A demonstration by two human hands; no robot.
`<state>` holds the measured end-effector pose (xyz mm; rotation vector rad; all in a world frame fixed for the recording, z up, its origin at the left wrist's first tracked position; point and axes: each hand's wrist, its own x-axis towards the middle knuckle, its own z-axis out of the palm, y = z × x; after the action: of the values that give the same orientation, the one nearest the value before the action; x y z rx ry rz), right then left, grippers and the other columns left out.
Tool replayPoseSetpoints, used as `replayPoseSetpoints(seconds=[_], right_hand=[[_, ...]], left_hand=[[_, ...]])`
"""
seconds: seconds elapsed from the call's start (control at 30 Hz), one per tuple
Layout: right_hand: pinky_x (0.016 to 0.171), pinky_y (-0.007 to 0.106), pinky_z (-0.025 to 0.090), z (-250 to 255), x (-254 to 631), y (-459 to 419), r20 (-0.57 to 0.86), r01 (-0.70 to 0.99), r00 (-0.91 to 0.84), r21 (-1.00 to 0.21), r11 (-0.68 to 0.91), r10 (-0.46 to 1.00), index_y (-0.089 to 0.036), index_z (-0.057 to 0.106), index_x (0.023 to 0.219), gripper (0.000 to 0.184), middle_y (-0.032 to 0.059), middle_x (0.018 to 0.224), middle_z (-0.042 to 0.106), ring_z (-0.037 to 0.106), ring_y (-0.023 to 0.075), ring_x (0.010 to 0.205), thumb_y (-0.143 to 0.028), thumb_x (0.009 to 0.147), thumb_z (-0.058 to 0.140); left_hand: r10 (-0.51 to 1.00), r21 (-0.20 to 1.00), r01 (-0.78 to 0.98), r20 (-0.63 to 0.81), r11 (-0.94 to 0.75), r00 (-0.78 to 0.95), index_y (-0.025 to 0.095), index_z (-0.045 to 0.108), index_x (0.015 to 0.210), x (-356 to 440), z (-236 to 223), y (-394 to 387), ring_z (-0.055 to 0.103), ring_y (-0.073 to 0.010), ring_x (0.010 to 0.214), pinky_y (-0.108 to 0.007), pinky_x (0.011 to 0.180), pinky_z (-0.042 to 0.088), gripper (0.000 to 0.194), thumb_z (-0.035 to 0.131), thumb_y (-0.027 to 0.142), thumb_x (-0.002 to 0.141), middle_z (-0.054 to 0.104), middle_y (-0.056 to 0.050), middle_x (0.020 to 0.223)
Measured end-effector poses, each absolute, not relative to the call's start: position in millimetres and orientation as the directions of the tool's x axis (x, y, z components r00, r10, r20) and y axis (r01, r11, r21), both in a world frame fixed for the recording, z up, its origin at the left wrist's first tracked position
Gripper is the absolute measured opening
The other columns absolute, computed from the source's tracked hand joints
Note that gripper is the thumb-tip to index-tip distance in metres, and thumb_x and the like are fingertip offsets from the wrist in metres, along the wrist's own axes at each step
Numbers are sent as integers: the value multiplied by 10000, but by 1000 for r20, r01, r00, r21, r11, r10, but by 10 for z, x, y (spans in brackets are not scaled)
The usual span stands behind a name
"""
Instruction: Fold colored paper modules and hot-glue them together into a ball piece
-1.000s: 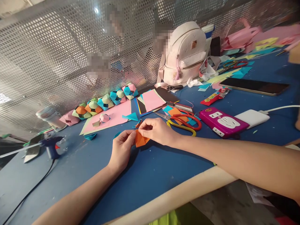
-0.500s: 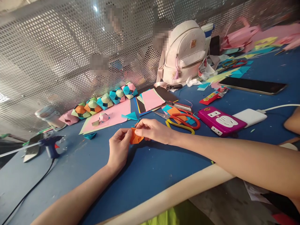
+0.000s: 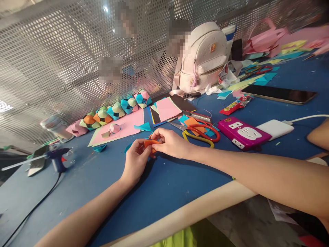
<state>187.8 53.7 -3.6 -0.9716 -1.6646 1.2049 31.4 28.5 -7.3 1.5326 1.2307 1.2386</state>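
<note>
Between both hands is a small piece of orange folded paper (image 3: pixel 151 142), partly hidden by the fingers. My left hand (image 3: pixel 137 157) pinches its left side between thumb and fingers. From the right, my right hand (image 3: pixel 173 143) grips the same paper with thumb and fingertips. Just beyond the hands lies a blue folded paper piece (image 3: pixel 144 126), and another blue piece (image 3: pixel 99 148) is off to the left. A bit of blue paper (image 3: pixel 128 147) shows beside my left fingers. Further back stands a row of multicoloured folded paper balls (image 3: pixel 102 116).
Scissors with red and yellow handles (image 3: pixel 203 134) lie right of my hands, beside a purple power strip (image 3: pixel 243 133). A blue glue gun (image 3: pixel 58 159) with its cord is at left. A white backpack (image 3: pixel 203 58) stands by the perforated metal panel (image 3: pixel 84 79). Another person's arm (image 3: pixel 318 137) shows at right.
My left hand has shifted slightly right and up, closer to my right hand. The orange paper has turned and shows less of its face.
</note>
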Motion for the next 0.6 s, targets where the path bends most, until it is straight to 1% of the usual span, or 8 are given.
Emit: replayPoseSetpoints(seconds=[0.07,0.13,0.2,0.23,0.3,0.4,0.5,0.6], right_hand=[[637,265,438,-23,1897,520,166,83,-361,-974,209,918,-179,545,868,147,-3,786,609,589,141,697,-298,802,602],[612,264,423,-9,1920,509,169,74,-350,-976,207,922,-181,543,821,247,-14,714,586,590,145,667,-425,860,535],[573,255,386,-2,1934,503,189,120,-333,-963,240,924,-182,518,725,356,-26,634,540,569,140,623,-499,882,480],[556,250,363,-4,1935,500,197,166,-330,-951,262,923,-181,509,686,383,-28,611,526,551,135,607,-514,875,488],[540,240,329,-21,1924,494,223,255,-338,-913,317,914,-175,524,650,367,-26,606,539,518,123,598,-489,836,566],[547,229,310,-66,1898,493,297,330,-352,-848,414,888,-161,578,666,225,-21,633,586,493,103,596,-315,822,624],[548,222,297,-98,1887,507,365,370,-350,-792,486,863,-144,606,664,198,-21,617,570,455,87,576,-193,854,578],[544,216,293,-104,1888,523,390,384,-356,-768,513,849,-130,625,661,204,-24,592,541,412,78,553,-170,857,583]], left_hand=[[980,967,163,201,-197,-7,159,607,806,298,-91,321,609,-119,549,-260,563,514,141,674,263,737,650,18,693],[978,975,111,200,-193,-60,158,594,801,284,-102,346,619,-123,553,-263,555,522,134,668,240,727,656,15,715],[976,979,59,198,-193,-91,156,586,816,278,-106,357,627,-125,554,-273,562,535,149,670,233,720,666,11,744],[976,981,37,195,-192,-98,157,587,833,278,-105,357,630,-123,552,-278,572,542,165,675,233,716,668,15,749],[975,981,20,193,-192,-106,160,600,885,281,-102,350,637,-122,554,-282,599,553,213,686,230,704,674,24,739],[979,985,28,175,-173,-102,154,632,970,287,-98,333,659,-135,575,-297,637,567,289,684,231,696,702,10,736],[985,989,17,146,-145,-87,137,664,940,289,-105,326,679,-157,592,-324,654,579,261,673,263,711,723,-21,776],[986,989,21,147,-146,-84,135,678,875,285,-117,335,688,-166,601,-330,661,581,210,675,269,714,722,-24,787]])
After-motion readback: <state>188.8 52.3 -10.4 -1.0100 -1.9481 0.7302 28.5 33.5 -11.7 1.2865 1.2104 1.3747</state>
